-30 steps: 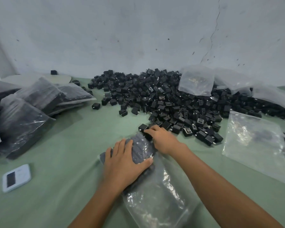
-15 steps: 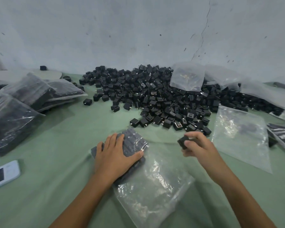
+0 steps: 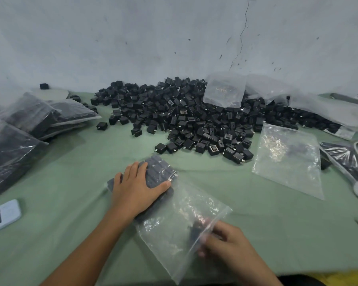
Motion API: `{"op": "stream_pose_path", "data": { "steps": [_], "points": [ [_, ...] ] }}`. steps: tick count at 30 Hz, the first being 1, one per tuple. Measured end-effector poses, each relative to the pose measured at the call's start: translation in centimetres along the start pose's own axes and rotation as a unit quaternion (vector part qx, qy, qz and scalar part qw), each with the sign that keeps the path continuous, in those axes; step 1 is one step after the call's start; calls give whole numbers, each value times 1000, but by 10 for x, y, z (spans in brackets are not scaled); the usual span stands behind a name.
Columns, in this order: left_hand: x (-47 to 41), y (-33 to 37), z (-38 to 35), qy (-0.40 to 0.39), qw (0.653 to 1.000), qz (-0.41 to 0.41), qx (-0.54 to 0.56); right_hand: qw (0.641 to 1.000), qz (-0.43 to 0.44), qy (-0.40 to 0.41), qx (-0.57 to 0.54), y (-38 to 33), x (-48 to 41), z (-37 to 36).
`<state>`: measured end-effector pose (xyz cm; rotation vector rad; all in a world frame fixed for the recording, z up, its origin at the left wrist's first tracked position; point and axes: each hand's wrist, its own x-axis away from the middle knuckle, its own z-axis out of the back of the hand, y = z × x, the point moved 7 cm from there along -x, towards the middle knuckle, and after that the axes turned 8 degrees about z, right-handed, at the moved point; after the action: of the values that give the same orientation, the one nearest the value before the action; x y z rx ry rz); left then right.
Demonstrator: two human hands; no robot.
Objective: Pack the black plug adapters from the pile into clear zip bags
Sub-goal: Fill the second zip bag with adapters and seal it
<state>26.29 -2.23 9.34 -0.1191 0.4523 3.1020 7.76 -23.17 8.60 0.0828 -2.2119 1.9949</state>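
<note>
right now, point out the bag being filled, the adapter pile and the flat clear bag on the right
bag being filled [image 3: 184, 213]: head view, clear middle panel
adapter pile [image 3: 184, 116]: head view, centre of heap
flat clear bag [image 3: 287, 159]: head view, its middle

1. No text, label, brand or number is readable anywhere in the view.
2. The white device at the left edge has a dark screen, too blurred to read.
3. Any markings on the black plug adapters are too small to make out.
</note>
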Motion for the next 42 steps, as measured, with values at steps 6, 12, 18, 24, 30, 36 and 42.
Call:
{"op": "stream_pose_path", "data": {
  "steps": [6, 12, 18, 24, 30, 36, 42],
  "points": [
    [1, 1, 1, -3, 1000, -2, 1, 985, 35, 60, -158, 2, -36, -30],
    [1, 2, 2, 4, 1000, -6, -3, 944, 28, 179, -275, 21, -69, -45],
    [0, 2, 2, 4, 1000, -4, -2, 968, 72, 234, -50, 16, -96, -49],
    [0, 2, 1, 8, 1000, -4, -6, 980, 73, 177, 43, 11, -103, -55],
    [1, 2, 1, -3, 1000, -4, -10, 971, 109, 174, 120, 2, -102, -52],
    [0, 4, 1, -15, 1000, -1, -12, 985, 100, 115, 81, -2, -92, -63],
    [-10, 10, 7, -23, 999, 30, -11, 966, 133, 111, 193, -4, -94, -59]
  ]
}}
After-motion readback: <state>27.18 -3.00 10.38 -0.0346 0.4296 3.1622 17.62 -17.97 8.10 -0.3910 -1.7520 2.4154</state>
